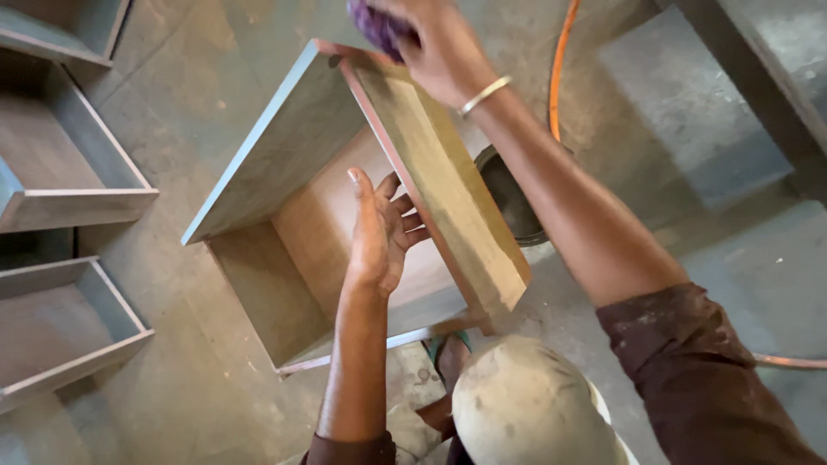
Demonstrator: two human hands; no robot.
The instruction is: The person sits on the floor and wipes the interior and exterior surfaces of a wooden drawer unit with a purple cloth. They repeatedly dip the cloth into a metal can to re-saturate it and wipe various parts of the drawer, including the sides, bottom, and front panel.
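Item: open wooden drawer box (284, 284), standing on concrete floor (172, 362) just ahead of person's knee (525, 405). L hand (379, 232) inside box, fingers (405, 207) loosely spread, flat against inner face of right side panel (448, 189), bracing it, holding nothing. R hand (444, 52) closed on purple cloth wad (375, 26), pressed at panel's far top edge. Progress: wiping appears at far end only; how much is done, can't tell. Beyond: similar drawers (60, 172) at left, orange hose (558, 77).
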